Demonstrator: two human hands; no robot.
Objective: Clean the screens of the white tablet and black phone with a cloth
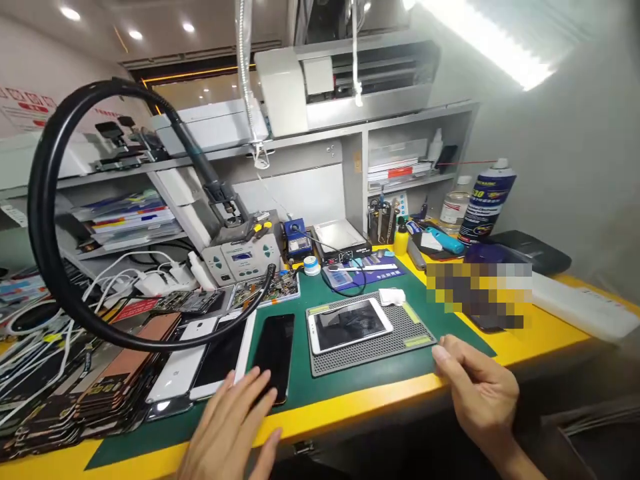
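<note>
My left hand is at the front edge of the bench, open with its fingers apart. Its fingertips overlap the lower end of a black smartphone lying on the green mat; whether they touch it I cannot tell. Fingers curled in and thumb against them, my right hand is at the yellow edge beside the near right corner of a grey perforated pad. Nothing shows in its grip. Lying on that pad is a white-framed smartphone, dark screen up, with a crumpled white wipe behind it.
A white-backed phone and stacked phone parts crowd the left. A black flexible hose loops over them from a control unit. Spray can, yellow bottle and a blurred-out patch are at right.
</note>
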